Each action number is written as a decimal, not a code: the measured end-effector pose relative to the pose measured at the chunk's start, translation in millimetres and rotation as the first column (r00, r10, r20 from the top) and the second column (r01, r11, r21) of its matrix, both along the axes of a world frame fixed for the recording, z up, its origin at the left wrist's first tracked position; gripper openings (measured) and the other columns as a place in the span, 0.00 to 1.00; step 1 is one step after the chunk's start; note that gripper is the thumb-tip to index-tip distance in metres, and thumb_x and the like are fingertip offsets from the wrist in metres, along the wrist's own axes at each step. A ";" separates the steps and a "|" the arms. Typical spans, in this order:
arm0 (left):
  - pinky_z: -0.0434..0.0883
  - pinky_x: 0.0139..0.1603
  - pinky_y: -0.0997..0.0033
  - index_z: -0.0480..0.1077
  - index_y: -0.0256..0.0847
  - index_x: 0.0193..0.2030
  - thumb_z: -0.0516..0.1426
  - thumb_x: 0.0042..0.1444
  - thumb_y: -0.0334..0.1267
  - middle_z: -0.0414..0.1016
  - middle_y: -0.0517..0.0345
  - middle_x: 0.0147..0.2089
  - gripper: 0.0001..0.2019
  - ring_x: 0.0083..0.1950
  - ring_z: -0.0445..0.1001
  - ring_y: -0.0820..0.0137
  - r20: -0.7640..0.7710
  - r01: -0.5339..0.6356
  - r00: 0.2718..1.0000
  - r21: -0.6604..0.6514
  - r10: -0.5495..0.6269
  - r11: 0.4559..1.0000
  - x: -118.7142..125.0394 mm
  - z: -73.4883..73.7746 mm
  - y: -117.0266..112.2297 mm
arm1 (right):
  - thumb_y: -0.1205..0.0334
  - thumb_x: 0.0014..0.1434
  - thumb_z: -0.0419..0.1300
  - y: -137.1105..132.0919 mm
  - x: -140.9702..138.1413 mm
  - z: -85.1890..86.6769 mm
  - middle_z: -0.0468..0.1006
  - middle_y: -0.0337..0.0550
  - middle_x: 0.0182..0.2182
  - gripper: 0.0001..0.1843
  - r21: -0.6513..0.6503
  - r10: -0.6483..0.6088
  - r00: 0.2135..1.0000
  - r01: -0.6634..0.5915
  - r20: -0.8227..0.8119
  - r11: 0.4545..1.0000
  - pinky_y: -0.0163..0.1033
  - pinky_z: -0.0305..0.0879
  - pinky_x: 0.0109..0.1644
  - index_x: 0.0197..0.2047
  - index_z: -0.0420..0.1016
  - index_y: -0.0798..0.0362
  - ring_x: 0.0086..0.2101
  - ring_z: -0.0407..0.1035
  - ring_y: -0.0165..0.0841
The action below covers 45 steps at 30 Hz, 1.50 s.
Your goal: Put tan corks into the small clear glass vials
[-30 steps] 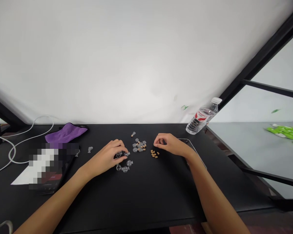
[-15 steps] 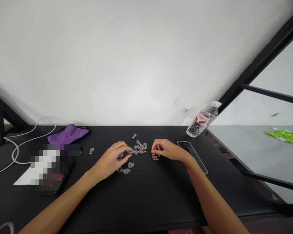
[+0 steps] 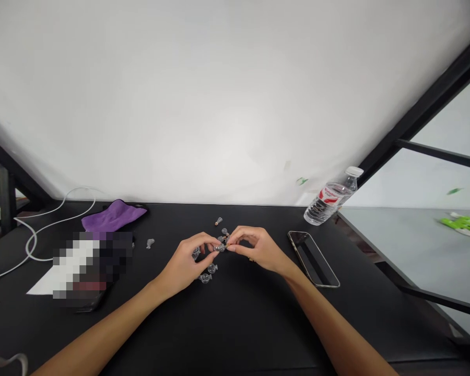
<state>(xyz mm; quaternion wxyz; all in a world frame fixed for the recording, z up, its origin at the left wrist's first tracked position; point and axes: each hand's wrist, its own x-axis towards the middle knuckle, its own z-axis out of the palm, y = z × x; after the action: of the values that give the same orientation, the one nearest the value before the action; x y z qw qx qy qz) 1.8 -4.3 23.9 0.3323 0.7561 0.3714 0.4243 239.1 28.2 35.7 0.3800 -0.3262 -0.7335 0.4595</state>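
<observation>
Left hand [image 3: 186, 263] pinching a tiny clear glass vial [image 3: 220, 248], right hand [image 3: 258, 250] closed narrowly on a small cork [image 3: 227, 245] at the vial's mouth; loose glass vials [image 3: 208, 269] at 6 o'clock; smartphone [image 3: 313, 258] at 3 o'clock; water bottle [image 3: 331, 197] at 2 o'clock; purple cloth [image 3: 113, 216] at 10 o'clock.

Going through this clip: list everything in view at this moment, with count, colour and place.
vials: several, clear glass, on the black table, around the hands
corks: few, tan, at the right hand
table: one, black, under everything here
cable: one, white, far left
cloth: one, purple, back left
paper: one sheet, white, left
blurred object: one, pixelated, left
phone: one, black, right
bottle: one, clear plastic, red label, back right
left hand: pinching a vial
right hand: fingers at that vial's neck, holding a cork
</observation>
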 end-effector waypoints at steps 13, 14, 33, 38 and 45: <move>0.74 0.42 0.67 0.80 0.42 0.49 0.60 0.66 0.39 0.78 0.53 0.42 0.09 0.39 0.76 0.69 0.059 0.018 0.998 -0.031 -0.016 0.999 0.2 -0.6 1.5 | 0.54 0.61 0.71 -2.3 -4.2 -3.1 0.82 0.46 0.38 0.09 0.064 -0.020 1.000 0.021 -0.016 0.998 0.42 0.73 0.46 0.39 0.84 0.51 0.38 0.76 0.36; 0.74 0.42 0.68 0.80 0.42 0.49 0.60 0.66 0.39 0.78 0.53 0.42 0.09 0.39 0.76 0.69 0.062 0.016 0.998 -0.040 -0.014 0.999 0.3 -0.8 1.7 | 0.54 0.61 0.70 -2.4 -3.9 -2.7 0.82 0.46 0.38 0.09 0.072 -0.020 1.000 0.021 -0.010 0.997 0.42 0.73 0.45 0.39 0.84 0.51 0.38 0.76 0.36; 0.76 0.46 0.65 0.81 0.42 0.47 0.62 0.65 0.39 0.80 0.50 0.44 0.08 0.43 0.78 0.65 0.101 0.039 0.994 -0.088 -0.031 0.995 0.0 -2.1 2.2 | 0.55 0.60 0.71 -1.6 -6.6 -7.9 0.85 0.45 0.36 0.08 0.083 -0.056 0.998 0.055 0.006 0.995 0.42 0.74 0.45 0.38 0.86 0.51 0.38 0.79 0.38; 0.76 0.47 0.65 0.81 0.43 0.47 0.62 0.65 0.38 0.81 0.51 0.44 0.07 0.44 0.79 0.65 0.110 0.034 0.994 -0.100 -0.023 0.994 -0.3 -4.3 2.2 | 0.57 0.62 0.70 -5.2 -8.0 -3.5 0.85 0.44 0.36 0.05 0.158 -0.041 0.999 0.037 0.021 0.987 0.43 0.72 0.47 0.38 0.86 0.49 0.38 0.78 0.38; 0.77 0.48 0.65 0.81 0.43 0.46 0.62 0.65 0.34 0.81 0.52 0.45 0.07 0.46 0.80 0.65 0.122 0.026 0.992 -0.039 -0.021 0.999 -0.9 -7.9 3.0 | 0.59 0.60 0.71 -4.7 -13.6 -9.3 0.83 0.44 0.34 0.06 0.004 -0.067 0.996 0.067 -0.053 0.998 0.41 0.71 0.45 0.33 0.85 0.52 0.37 0.77 0.37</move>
<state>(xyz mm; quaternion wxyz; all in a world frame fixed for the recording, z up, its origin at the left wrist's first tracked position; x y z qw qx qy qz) 0.9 -1.3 16.0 0.3744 0.7264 0.3499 0.4580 225.5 23.5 26.4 0.4154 -0.3371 -0.7132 0.4529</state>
